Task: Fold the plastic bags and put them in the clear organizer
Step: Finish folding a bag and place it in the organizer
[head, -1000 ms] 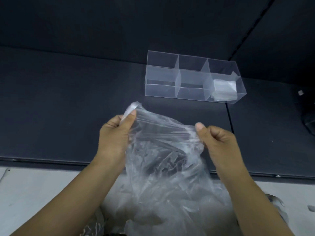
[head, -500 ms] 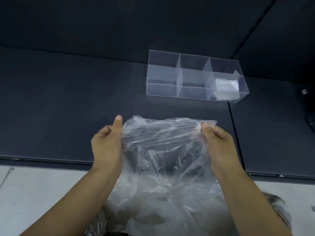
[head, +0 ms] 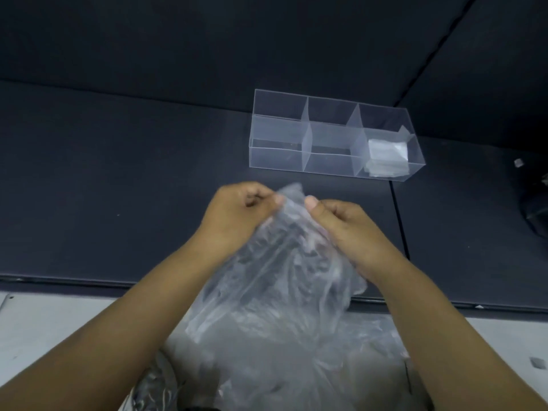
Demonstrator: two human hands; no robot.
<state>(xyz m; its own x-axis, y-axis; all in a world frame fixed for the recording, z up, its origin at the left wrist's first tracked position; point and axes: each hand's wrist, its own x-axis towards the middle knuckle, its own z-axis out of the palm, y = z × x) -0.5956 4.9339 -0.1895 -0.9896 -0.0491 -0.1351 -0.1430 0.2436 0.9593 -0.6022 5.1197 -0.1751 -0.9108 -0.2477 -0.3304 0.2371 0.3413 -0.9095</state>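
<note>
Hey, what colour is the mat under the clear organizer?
Plain dark bluish-black, no pattern: the mat under the organizer, seen best in the head view.

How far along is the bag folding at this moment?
Done: one folded translucent plastic bag lies in the right compartment of the clear rectangular organizer. In hand: the left hand and right hand pinch the top edge of a crumpled clear plastic bag, not yet folded flat. Left: fold and stow it; more crumpled plastic lies below, and the other compartments show no bags.

Crumpled plastic bag [head: 275,262] held up, top bunched; clear organizer [head: 275,157] beyond, folded bag [head: 387,157] seemingly in right compartment.
</note>
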